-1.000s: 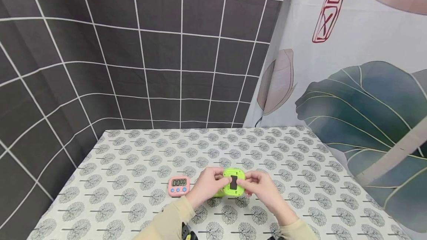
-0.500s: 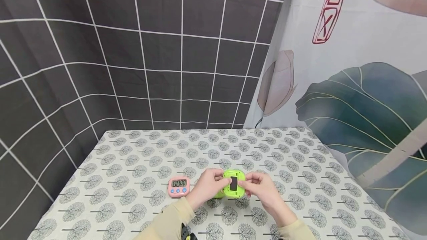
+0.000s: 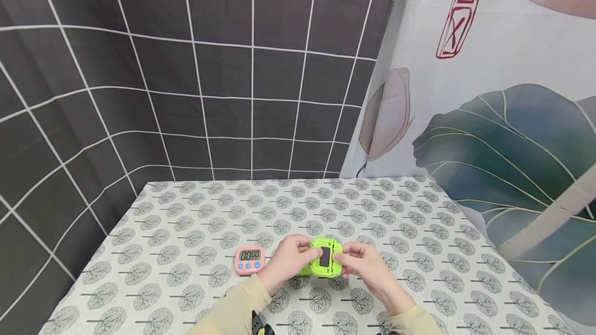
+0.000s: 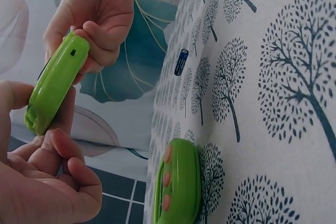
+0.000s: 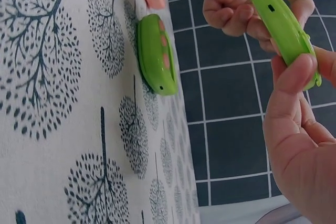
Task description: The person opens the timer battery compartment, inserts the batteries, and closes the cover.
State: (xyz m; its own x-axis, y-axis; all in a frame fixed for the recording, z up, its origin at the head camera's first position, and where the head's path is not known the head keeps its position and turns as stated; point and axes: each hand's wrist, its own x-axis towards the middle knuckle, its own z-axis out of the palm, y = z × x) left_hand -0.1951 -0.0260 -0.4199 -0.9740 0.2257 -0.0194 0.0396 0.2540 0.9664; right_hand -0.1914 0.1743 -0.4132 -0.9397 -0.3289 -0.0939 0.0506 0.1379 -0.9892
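Observation:
Between both hands a green digital timer (image 3: 326, 269) is held up off the table, its back with a dark rectangle (image 3: 325, 256) turned toward the head camera. My left hand (image 3: 295, 256) grips its left edge, thumb on the back. From the other side my right hand (image 3: 364, 261) pinches the right edge, its thumb also on the back. In the left wrist view the timer's smooth green rim (image 4: 58, 82) is seen edge-on. A second green timer (image 4: 184, 182) with orange-pink buttons lies on the cloth below the hands, mostly covered by my left hand in the head view.
A pink timer (image 3: 249, 260) with blue buttons lies left of my left hand, its display reading zeros. On the tree-print tablecloth (image 3: 186, 283) lies a small blue battery (image 4: 181, 62). A dark grid curtain (image 3: 223, 76) hangs behind the table, and a leaf-print curtain (image 3: 465, 133) at right.
The held timer has tilted slightly, its back showing a little differently. Both hands keep their grip in nearly the same place.

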